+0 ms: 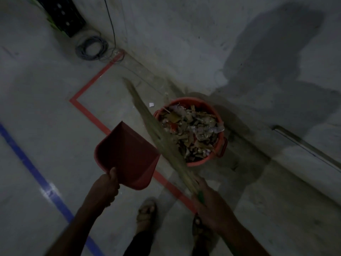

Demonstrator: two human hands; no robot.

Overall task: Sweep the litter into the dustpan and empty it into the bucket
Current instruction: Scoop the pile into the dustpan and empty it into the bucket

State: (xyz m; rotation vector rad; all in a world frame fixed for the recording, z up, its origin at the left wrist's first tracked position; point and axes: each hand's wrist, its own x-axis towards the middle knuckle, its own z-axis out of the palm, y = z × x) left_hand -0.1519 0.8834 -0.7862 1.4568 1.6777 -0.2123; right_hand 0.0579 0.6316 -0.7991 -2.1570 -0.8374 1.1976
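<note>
While the left hand grips the rear edge of the red plastic dustpan, held above the floor with its scoop showing bare, the right hand is clasped round the grass broom. Beside them the round red bucket stands heaped with scrappy litter.

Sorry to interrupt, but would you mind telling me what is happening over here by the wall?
A person is clearing litter off the floor. The left hand grips a red dustpan, which looks empty, and the right hand holds a straw broom angled past the pan. Next to it, an orange bucket by the wall is full of scraps. One small white scrap lies on the floor beside the bucket.
</note>
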